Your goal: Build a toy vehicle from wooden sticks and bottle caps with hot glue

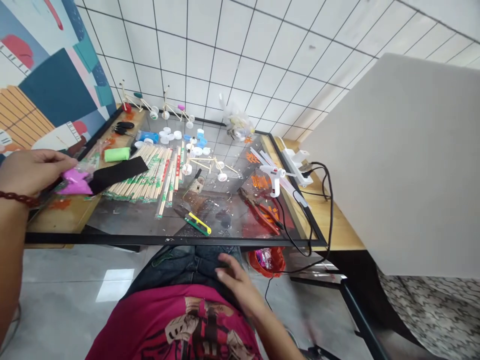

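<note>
At the table's left edge, my left hand (39,167) pinches a clear plastic packet with a soft purple lump (75,182) in it. A black strip (120,174) and a lime green roll (117,154) lie beside it, close to a pile of paper-wrapped chopsticks (144,175). My right hand (238,285) hangs over my lap below the table edge, its fingers apart and nothing seen in them. Small thread snips (195,220) with yellow and green handles rest near the front edge. A little bicycle model (206,162) of sticks and white caps stands mid-table.
Two more stick bicycles (140,102) stand at the back left, near white and blue bottle caps (168,135). To the right are red-handled pliers (262,212), a white glue gun (275,177) with cable, and a power strip (294,160). An orange basket (267,270) sits below.
</note>
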### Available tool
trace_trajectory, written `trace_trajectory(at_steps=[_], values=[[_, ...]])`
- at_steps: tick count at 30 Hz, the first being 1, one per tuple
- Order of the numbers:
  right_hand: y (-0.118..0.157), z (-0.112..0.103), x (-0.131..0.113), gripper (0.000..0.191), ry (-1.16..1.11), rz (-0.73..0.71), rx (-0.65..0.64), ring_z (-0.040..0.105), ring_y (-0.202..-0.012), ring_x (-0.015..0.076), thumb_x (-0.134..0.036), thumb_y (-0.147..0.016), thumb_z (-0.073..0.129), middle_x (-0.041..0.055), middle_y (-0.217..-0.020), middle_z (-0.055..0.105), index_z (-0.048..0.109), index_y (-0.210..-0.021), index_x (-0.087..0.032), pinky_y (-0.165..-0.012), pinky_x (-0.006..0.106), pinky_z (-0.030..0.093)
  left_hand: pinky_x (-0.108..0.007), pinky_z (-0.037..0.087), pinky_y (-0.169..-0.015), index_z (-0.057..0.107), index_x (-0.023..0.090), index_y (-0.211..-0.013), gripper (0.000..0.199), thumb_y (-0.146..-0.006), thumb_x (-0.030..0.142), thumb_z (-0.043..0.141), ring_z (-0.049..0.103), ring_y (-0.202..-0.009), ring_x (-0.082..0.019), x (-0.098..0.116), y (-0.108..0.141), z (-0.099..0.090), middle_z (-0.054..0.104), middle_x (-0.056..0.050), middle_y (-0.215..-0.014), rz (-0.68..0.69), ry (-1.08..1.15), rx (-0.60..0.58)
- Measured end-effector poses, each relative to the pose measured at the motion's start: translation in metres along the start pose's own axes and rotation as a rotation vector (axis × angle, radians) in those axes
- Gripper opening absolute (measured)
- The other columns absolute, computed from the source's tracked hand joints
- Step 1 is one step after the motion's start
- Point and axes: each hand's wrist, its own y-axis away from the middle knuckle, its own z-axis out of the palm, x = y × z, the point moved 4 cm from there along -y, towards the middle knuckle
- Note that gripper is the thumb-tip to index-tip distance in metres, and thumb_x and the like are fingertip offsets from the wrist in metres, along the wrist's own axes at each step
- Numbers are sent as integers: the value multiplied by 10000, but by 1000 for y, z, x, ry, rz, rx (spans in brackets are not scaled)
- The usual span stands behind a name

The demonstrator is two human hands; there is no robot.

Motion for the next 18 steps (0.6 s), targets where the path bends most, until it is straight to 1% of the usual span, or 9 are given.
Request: trace_trajectory(at_steps=[1,2,5,8,10,12,14,16,18], values=[[0,-16,-5,753,71,-21,65,704,-989,209,-599,-549,981,77,-1227,713,699,-1155,-252,-891,366,554,-545,399,-1069,766,135,-828,425,-910,475,523,650,-1222,-333,-6,-3,1,657,65,-762,-3,-54,-36],[1,-27,-9,736,120,7,54,697,-1009,221,-637,-572,956,86,-1237,711,710,-1143,-244,-896,375,555,-571,349,-1147,774,187,-854,350,-883,477,581,578,-1324,-380,-10,-5,3,735,43,-922,36,-60,-65],[9,-39,-20,659,254,27,-35,682,-1033,238,-692,-679,871,88,-1174,731,734,-1125,-228,-953,401,532,-571,128,-1279,747,258,-798,223,-793,480,732,354,-1499,-443,-19,-10,10,737,22,-1280,52,93,-64],[17,-30,-21,568,376,-25,-115,665,-1046,240,-678,-756,822,73,-1117,734,737,-1085,-223,-997,407,497,-473,-64,-1303,747,283,-882,175,-759,382,823,150,-1596,-385,-16,-3,16,619,137,-1476,52,232,17],[20,-20,-17,551,413,-35,-176,661,-1018,233,-678,-787,791,65,-1093,727,723,-1093,-225,-970,395,499,-438,-119,-1305,744,320,-1025,188,-843,270,739,64,-1631,-300,-4,8,18,501,219,-1582,127,319,54],[23,-11,-12,548,438,-16,-241,653,-938,214,-685,-806,763,52,-1034,713,703,-1098,-225,-883,364,513,-395,-143,-1304,751,287,-1007,177,-891,181,671,68,-1640,-255,10,18,28,468,228,-1616,148,382,-87],[24,-4,-11,536,464,9,-288,634,-867,196,-684,-821,742,35,-965,690,686,-1091,-224,-796,332,510,-408,-139,-1305,754,231,-959,130,-963,225,624,58,-1644,-274,15,23,40,477,170,-1632,38,435,-203],[24,-1,-13,516,490,13,-314,626,-847,191,-670,-831,730,25,-932,674,675,-1083,-223,-763,316,504,-456,-135,-1306,759,217,-981,356,-1073,390,461,30,-1648,-281,14,22,52,560,121,-1577,-94,505,-273],[24,1,-19,482,522,-11,-322,640,-880,199,-639,-848,718,31,-955,684,675,-1084,-220,-791,320,508,-451,-137,-1302,766,235,-1008,555,-1101,528,303,-8,-1645,-253,8,18,61,693,92,-1431,-199,591,-299]])
